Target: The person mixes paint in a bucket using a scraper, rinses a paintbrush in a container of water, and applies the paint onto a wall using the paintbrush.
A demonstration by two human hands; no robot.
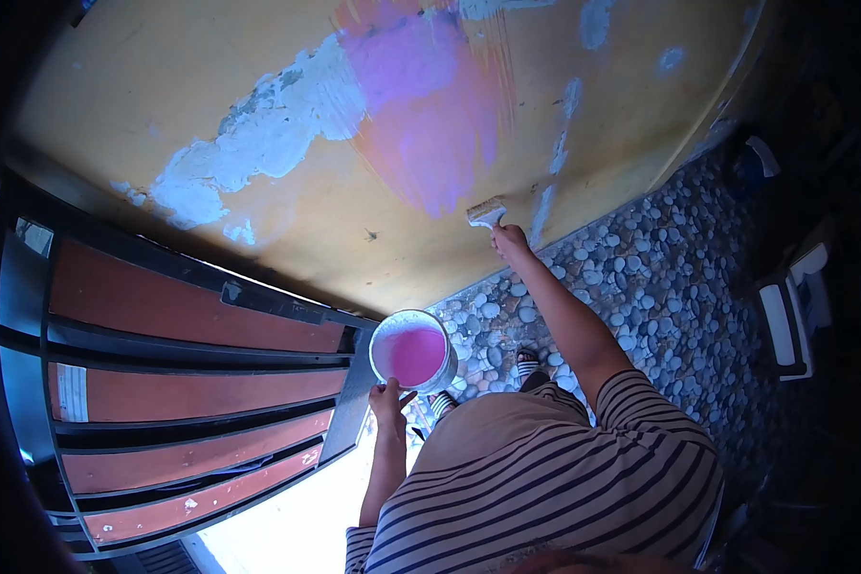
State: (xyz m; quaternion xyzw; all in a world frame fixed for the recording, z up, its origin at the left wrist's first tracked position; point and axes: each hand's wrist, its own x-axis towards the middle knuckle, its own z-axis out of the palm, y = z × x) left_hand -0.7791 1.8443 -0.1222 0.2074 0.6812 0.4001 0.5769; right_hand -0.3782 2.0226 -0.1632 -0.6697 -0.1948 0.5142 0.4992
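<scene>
A paintbrush (486,212) with a pale handle is gripped in my right hand (509,240), its bristles close to the yellow wall (306,244); whether they touch it I cannot tell. Fresh pink paint (440,143) covers a patch of that wall just above the brush. My left hand (387,402) holds a bucket (380,356) by its near rim, fingers closed on the edge. Pink paint (418,356) shows inside it.
White filler patches (287,105) mark the wall left of the pink area. A dark slatted frame with reddish panels (201,395) stands at my left. Pebble-patterned flooring (641,258) lies under my sandals, and a white object (784,325) is at the right.
</scene>
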